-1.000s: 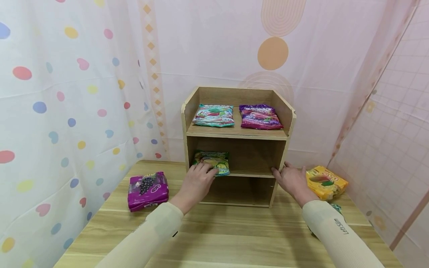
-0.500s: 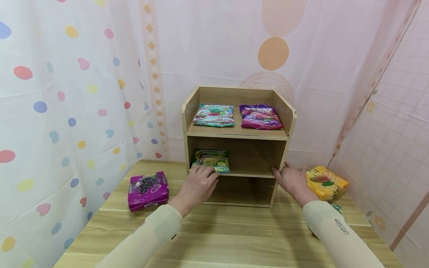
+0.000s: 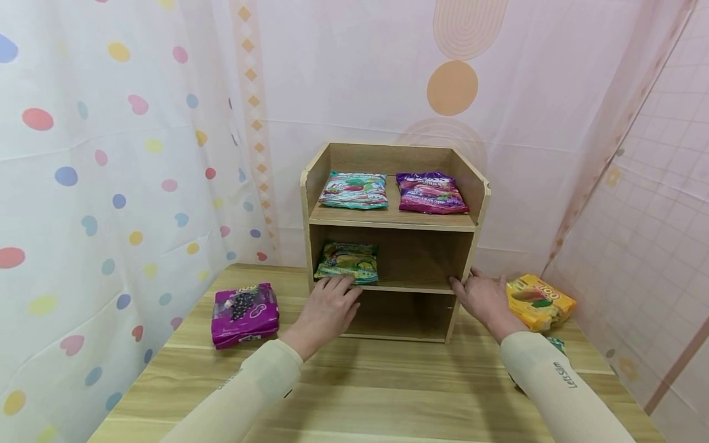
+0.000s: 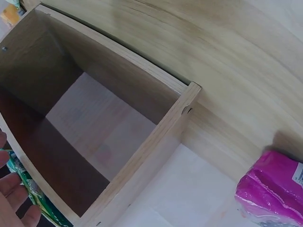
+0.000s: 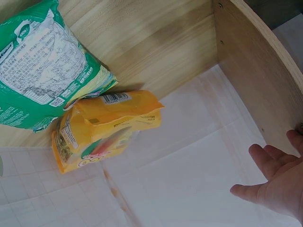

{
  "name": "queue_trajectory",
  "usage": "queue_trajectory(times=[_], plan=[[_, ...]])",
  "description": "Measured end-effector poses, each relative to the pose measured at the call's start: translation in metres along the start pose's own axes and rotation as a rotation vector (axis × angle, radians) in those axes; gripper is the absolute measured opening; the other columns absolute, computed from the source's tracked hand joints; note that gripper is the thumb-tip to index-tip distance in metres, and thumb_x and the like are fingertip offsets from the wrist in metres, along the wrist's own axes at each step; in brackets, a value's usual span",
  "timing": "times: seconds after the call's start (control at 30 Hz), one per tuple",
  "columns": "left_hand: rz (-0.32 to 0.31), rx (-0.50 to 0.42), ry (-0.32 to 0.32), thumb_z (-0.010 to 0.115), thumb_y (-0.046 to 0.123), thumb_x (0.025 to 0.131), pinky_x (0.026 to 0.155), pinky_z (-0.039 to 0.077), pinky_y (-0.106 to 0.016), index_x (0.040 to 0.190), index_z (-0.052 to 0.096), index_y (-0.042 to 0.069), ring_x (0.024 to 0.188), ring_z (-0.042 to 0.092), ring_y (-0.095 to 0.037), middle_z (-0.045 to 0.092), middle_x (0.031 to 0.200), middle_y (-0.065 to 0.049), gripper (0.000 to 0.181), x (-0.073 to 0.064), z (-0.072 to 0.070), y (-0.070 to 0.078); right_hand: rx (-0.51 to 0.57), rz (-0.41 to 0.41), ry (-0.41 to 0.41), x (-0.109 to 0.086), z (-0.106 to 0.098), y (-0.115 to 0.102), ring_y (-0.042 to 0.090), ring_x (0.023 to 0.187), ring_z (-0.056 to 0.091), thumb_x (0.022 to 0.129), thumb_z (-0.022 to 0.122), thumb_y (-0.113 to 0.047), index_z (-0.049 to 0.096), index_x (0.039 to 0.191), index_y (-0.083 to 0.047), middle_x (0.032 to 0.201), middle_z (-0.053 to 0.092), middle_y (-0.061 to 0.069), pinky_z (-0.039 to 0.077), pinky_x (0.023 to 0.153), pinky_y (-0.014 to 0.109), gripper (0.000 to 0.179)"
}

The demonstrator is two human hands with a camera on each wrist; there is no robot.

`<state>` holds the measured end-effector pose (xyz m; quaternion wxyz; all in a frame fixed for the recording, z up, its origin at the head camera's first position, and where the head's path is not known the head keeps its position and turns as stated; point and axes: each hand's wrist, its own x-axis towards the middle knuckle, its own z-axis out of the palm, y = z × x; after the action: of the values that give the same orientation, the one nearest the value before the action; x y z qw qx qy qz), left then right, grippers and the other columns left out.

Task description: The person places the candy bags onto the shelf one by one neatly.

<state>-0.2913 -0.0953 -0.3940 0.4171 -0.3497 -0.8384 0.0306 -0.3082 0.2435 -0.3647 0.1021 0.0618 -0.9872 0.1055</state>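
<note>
Closest, two pale sleeves (image 3: 252, 384), with dark letters on the right one. Below, a wooden surface (image 3: 382, 394). On its left, a purple pack (image 3: 245, 315), with dark fruit pictured on top. On its right, a green pack (image 5: 40, 71), mostly hidden in the head view by the right sleeve, and just beside it a yellow pack (image 3: 540, 301) with fruit on the front.

Next, at the front of a wooden shelf (image 3: 415, 261), both hands. Left hand (image 3: 327, 309), loose and a little bent, touching the near edge of a green-and-yellow bag (image 3: 348, 263) and not gripping it. Right hand (image 3: 487, 303), loose too, with spread fingers, against the right side wall.

On the middle level, at the left end, the green-and-yellow bag, flat and picture side up. Top end to the back, bottom end to the front. Longer from side to side by the look of it, but hard to be sure at this slant. Left hand in the way at the front.

Farther back on the level now than a second ago. Left hand on top of the bag then, down at its edge now. Right hand in the same spot.

Higher and farther, on the top level, a teal bag (image 3: 354, 191) left and a purple-red bag (image 3: 431, 193) right, a small gap between. Last of all, a pink cloth (image 3: 360, 92) behind, and a dotted cloth (image 3: 138, 197) on the left.
</note>
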Motion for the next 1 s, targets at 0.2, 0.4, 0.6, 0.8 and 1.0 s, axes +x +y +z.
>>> queue_trajectory(times=[0.2, 0.4, 0.6, 0.8, 1.0], plan=[[-0.007, -0.045, 0.037, 0.075, 0.022, 0.088, 0.085, 0.051, -0.044, 0.109, 0.071, 0.013, 0.102, 0.063, -0.027, 0.066, 0.112, -0.009, 0.023, -0.0022, 0.0021, -0.0021, -0.011, -0.007, 0.006, -0.0001, 0.0002, -0.0007, 0.037, 0.138, 0.04, 0.106, 0.037, -0.039, 0.076, 0.088, -0.001, 0.137, 0.055, 0.024, 0.009, 0.103, 0.078, 0.057], [0.002, -0.052, 0.053, 0.075, 0.022, 0.087, 0.085, 0.051, -0.045, 0.109, 0.071, 0.013, 0.099, 0.064, -0.026, 0.067, 0.108, -0.008, 0.025, -0.0013, 0.0025, -0.0017, -0.001, -0.004, 0.018, -0.0005, 0.0003, -0.0007, 0.037, 0.138, 0.04, 0.106, 0.036, -0.04, 0.076, 0.086, -0.002, 0.14, 0.053, 0.022, 0.009, 0.104, 0.078, 0.058], [-0.011, -0.021, -0.031, 0.07, 0.028, 0.091, 0.086, 0.05, -0.046, 0.113, 0.069, 0.013, 0.102, 0.063, -0.026, 0.065, 0.11, -0.008, 0.026, 0.0015, -0.0006, 0.0015, -0.007, -0.012, 0.03, -0.0007, 0.0005, -0.0005, 0.038, 0.137, 0.041, 0.106, 0.036, -0.04, 0.076, 0.09, -0.002, 0.14, 0.054, 0.022, 0.011, 0.103, 0.078, 0.058], [-0.045, -0.025, -0.121, 0.067, 0.033, 0.094, 0.089, 0.048, -0.049, 0.118, 0.068, 0.014, 0.106, 0.061, -0.027, 0.064, 0.113, -0.008, 0.03, 0.0043, -0.0032, 0.0033, -0.005, -0.01, 0.031, -0.0004, 0.0011, 0.0, 0.038, 0.137, 0.041, 0.106, 0.036, -0.04, 0.076, 0.091, -0.002, 0.139, 0.054, 0.022, 0.011, 0.103, 0.078, 0.058], [-0.07, -0.022, -0.213, 0.065, 0.039, 0.095, 0.098, 0.043, -0.054, 0.126, 0.064, 0.014, 0.117, 0.058, -0.028, 0.062, 0.125, -0.01, 0.039, 0.0049, -0.0042, 0.004, -0.003, -0.008, 0.021, -0.0009, 0.0009, -0.0004, 0.038, 0.137, 0.041, 0.106, 0.035, -0.04, 0.076, 0.094, -0.001, 0.139, 0.054, 0.021, 0.01, 0.103, 0.078, 0.059]])
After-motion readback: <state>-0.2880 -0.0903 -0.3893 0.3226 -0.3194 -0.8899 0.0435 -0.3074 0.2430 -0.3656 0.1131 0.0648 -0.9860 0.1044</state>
